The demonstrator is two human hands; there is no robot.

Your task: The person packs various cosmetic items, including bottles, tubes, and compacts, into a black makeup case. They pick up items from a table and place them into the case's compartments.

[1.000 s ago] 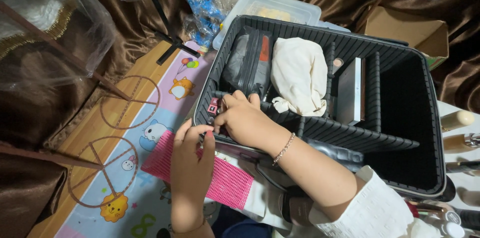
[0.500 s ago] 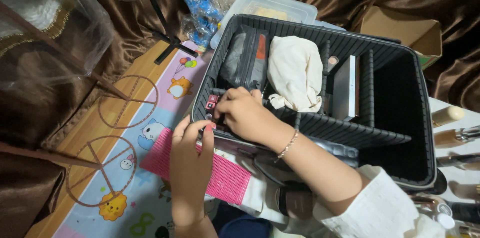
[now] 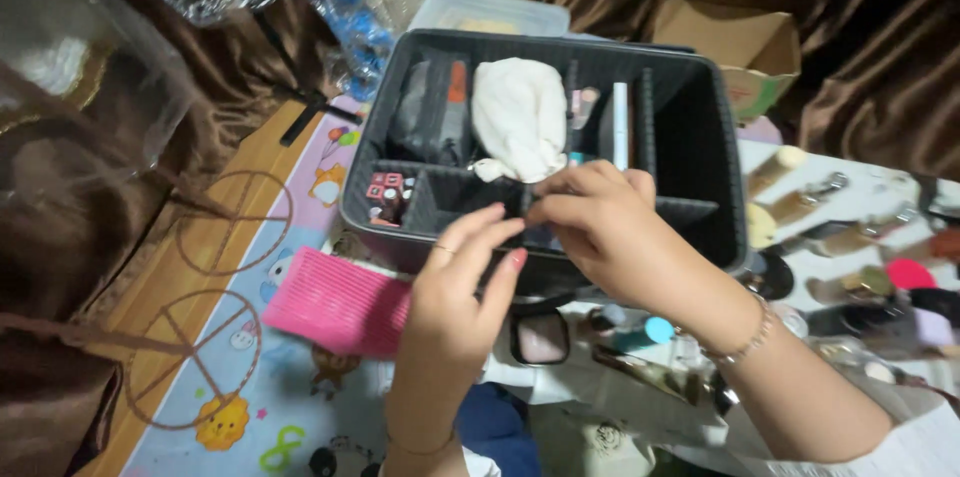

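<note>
Hovering over the near rim of a black organiser case [image 3: 720, 137], both hands meet above its front row of compartments. The right hand [image 3: 600, 227] curls with thumb and forefinger pinched together over a ribbed divider [image 3: 470, 192]; what it pinches, if anything, is too small to tell. The left hand [image 3: 465, 282] is loosely open, fingers stretched toward the right fingertips, holding nothing.

Inside the case one cream cloth pouch [image 3: 520, 117] fills the middle back compartment, and one small block of red and pink squares [image 3: 388, 197] sits in the front left corner. The front compartments under the hands look mostly free, while the back row is crowded.

Just outside the case's near left corner lies one pink ribbed pad [image 3: 335, 302] on a cartoon-printed mat [image 3: 230, 407]. To the right, many small cosmetic items [image 3: 850, 237] crowd a white surface, leaving little room there.
</note>
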